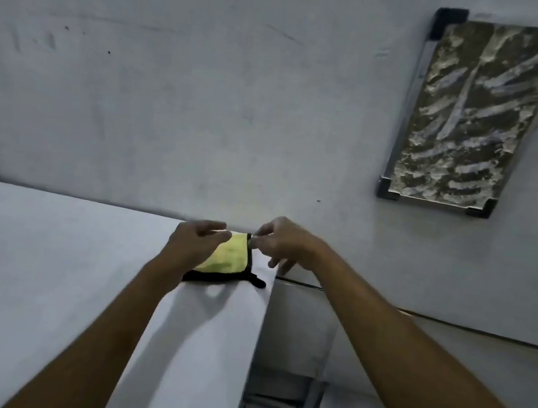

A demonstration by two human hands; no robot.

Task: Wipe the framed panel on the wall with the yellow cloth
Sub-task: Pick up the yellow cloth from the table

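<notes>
A yellow cloth (230,257) with a black border lies at the far right corner of a white table top (45,259). My right hand (280,245) pinches the cloth's upper right edge between thumb and forefinger. My left hand (194,243) rests over the cloth's left side, fingers spread a little; whether it grips the cloth is unclear. The framed panel (478,108) hangs on the wall up and to the right, smeared with foamy streaks, with dark corner pieces.
The grey wall (209,74) rises directly behind the table. To the right of the table edge a gap drops to a lower grey surface (442,384) and metal framing (285,396).
</notes>
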